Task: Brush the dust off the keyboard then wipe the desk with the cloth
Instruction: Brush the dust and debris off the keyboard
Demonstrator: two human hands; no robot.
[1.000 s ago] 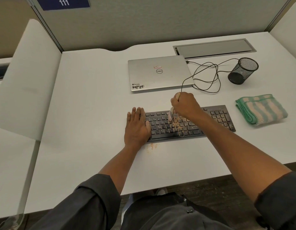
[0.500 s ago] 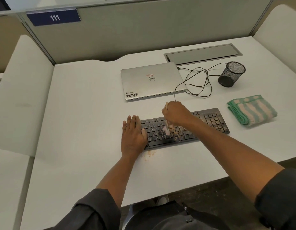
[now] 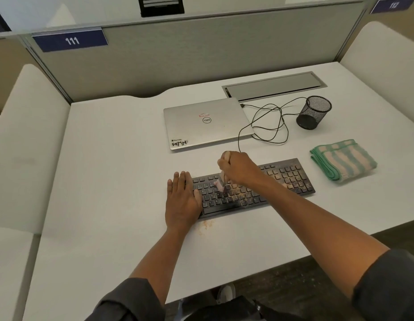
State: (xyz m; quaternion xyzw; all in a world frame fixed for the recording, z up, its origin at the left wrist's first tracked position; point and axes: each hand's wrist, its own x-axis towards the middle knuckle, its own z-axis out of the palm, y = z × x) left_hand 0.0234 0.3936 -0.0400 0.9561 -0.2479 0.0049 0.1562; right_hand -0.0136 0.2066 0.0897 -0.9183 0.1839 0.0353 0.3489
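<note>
A white counter (image 3: 113, 172) in a partitioned cubicle fills the frame, with a grey divider wall across the top. At centre lies the black keyboard (image 3: 252, 188), angled slightly, its right end higher in the frame. Tan dust speckles its middle keys and number pad, and a small patch of dust (image 3: 205, 225) lies on the counter just below its lower left edge.

The right hand (image 3: 238, 167), fingers curled, grips a small brush (image 3: 221, 183) whose pale bristles touch the upper-left key rows. The left hand (image 3: 181, 200) lies flat with fingers straight, pressing on the keyboard's left end and holding nothing.

The step in hand appears to be brushing, and it looks partly done, since the right half is still dusty. To do it well, short strokes along the key rows in one steady direction should carry the dust off a single edge rather than scatter it. The flat left hand should go on pinning the keyboard so it does not slide. Light pressure lets bristles reach between keys.

The folded green striped cloth (image 3: 342, 159) rests at centre right, just beyond the keyboard's right end and well apart from both hands. A closed laptop (image 3: 207, 122), a looped cable (image 3: 268, 121) and a mesh cup (image 3: 313, 112) sit above the keyboard.
</note>
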